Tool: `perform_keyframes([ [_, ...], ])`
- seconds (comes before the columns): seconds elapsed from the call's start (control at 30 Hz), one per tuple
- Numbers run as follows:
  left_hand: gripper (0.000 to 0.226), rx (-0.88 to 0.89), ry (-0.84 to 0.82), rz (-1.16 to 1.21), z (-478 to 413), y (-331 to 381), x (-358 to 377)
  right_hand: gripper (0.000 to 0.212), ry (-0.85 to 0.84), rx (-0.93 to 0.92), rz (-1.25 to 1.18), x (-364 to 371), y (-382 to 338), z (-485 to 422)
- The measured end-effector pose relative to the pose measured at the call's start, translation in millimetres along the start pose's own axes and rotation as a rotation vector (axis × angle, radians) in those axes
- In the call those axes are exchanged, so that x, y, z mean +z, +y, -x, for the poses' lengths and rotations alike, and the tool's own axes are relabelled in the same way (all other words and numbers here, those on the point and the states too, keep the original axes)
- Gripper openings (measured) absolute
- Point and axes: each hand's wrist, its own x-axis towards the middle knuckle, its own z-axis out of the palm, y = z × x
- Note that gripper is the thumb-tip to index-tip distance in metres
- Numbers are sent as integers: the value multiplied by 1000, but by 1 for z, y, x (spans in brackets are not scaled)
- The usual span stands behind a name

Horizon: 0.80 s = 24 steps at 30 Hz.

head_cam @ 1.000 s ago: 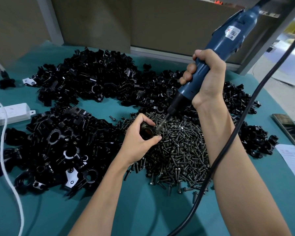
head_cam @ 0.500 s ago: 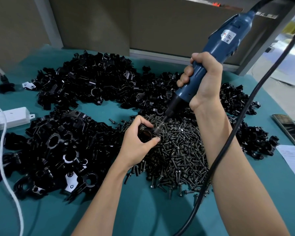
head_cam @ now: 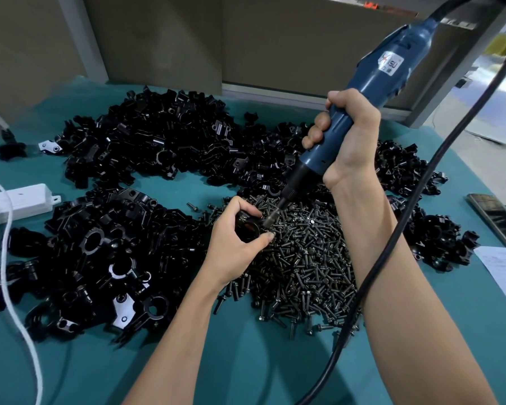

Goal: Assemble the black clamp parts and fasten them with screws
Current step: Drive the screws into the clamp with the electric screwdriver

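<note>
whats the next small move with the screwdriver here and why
Probably run the driver to seat the screw: the left hand grips a black clamp over the screw pile, and the blue screwdriver in the right hand has its bit against the clamp's side.

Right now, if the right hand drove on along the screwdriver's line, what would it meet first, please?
Most likely the black clamp that the left hand grips; the screwdriver bit seems to touch it. Depth is unclear.

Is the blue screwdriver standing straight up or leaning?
Leaning. The screwdriver slants: its tip points down-left at the clamp, and its cord end is up-right.
</note>
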Motion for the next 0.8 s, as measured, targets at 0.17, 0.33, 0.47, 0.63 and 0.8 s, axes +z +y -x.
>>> perform_keyframes([
  [0.17, 41, 3, 1, -3, 0, 0, 0, 15, 0, -2, 8, 0, 1, 0],
  [0.33, 40, 1, -5, 3, 0, 1, 0, 13, -5, 2, 14, -1, 2, 0],
  [0.47, 41, -10, -10, 8, 0, 1, 0, 14, 2, 3, 19, -1, 3, -1],
  [0.63, 41, -24, -6, 22, 0, 1, 0, 14, 2, 3, 17, 1, 3, 0],
  [0.8, 41, -30, -7, 38, 0, 1, -1, 13, -1, -4, 7, 1, 4, 0],
])
